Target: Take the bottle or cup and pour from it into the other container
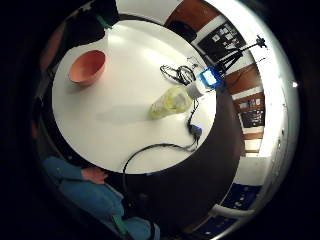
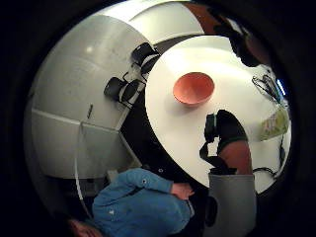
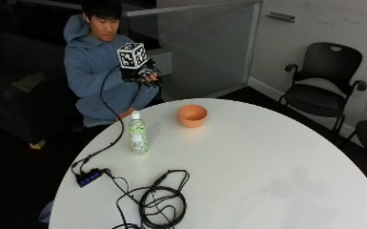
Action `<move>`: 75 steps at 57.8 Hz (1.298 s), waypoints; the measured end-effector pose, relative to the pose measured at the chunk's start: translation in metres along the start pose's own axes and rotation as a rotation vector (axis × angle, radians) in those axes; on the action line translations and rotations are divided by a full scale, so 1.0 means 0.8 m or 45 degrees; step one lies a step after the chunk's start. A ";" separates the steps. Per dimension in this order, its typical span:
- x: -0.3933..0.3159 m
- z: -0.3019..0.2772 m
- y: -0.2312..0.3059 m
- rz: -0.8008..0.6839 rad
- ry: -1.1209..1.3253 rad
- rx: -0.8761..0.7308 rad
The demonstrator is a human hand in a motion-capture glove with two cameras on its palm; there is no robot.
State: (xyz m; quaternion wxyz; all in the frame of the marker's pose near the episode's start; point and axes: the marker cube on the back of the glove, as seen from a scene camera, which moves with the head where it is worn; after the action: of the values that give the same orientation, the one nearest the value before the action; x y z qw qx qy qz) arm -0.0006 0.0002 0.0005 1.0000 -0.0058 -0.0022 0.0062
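I see an orange bowl (image 3: 192, 115) on the white round table (image 3: 265, 162), beside it a clear bottle (image 3: 137, 134) with a pale green-and-white label and white cap, my black-gloved right hand (image 3: 146, 76) behind them against a blue hoodie (image 3: 94, 67).

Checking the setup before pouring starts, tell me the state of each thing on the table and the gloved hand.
bottle: upright on the table, white cap on, not held.
orange bowl: upright, looks empty.
gloved right hand: raised above the table's edge, holds nothing.
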 end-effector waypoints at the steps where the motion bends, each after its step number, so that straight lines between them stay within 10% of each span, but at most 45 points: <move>1: 0.000 0.000 0.000 0.001 0.000 -0.002; 75: 0.189 -0.048 0.060 0.253 -0.186 0.254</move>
State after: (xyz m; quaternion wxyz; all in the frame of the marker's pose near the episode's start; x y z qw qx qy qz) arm 0.1504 0.0497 -0.0376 0.9872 0.0937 -0.0736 0.1058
